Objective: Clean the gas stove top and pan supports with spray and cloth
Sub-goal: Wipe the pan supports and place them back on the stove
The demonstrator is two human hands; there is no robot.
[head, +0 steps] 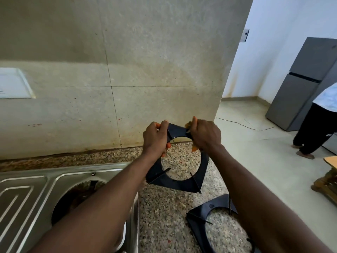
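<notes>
Black metal is what we see first in the head view: a square pan support (182,186) with a round opening, held tilted in the air above the speckled stone surface (164,216), near the tiled wall (127,70). The left hand (156,138) grips its upper left corner, fingers (168,145) curled tight around the frame. The right hand (205,136) is at the upper right corner, its fingers clamped on an orange cloth (189,124) that is pressed against the support; a bit of the cloth also shows below the palm. We find a second pan support (198,216) lying flat on the surface, lower right, partly hidden by the right forearm. The steel stove top (36,189) sits at the lower left, one burner opening bare. Further right, on the floor (246,143), stands a grey fridge (300,84) with a person (313,128) just beside it.
</notes>
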